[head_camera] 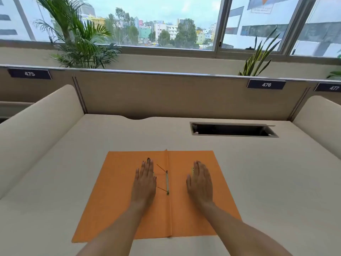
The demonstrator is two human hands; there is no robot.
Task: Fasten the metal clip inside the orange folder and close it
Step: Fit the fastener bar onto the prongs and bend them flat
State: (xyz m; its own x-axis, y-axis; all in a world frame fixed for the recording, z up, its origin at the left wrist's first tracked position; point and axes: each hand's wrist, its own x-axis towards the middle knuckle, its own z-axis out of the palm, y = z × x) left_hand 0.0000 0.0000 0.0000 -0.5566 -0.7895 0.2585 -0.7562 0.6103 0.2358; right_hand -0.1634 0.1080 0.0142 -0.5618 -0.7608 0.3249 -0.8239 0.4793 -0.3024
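The orange folder (114, 196) lies open and flat on the desk, its spine fold running down the middle. On the fold sits the metal clip (167, 182), a short bar with two thin prongs slanting up toward the left. My left hand (144, 183) rests palm down on the left flap, just left of the clip, fingers straight and holding nothing. On the right flap my right hand (200, 182) lies flat as well; a small yellowish piece (192, 170) peeks out by its fingers.
A beige desk (55, 182) carries the folder, with raised padded dividers at both sides. A rectangular cable opening (233, 129) is cut into the desk at the back right. Beyond the rear partition stand potted plants and a window.
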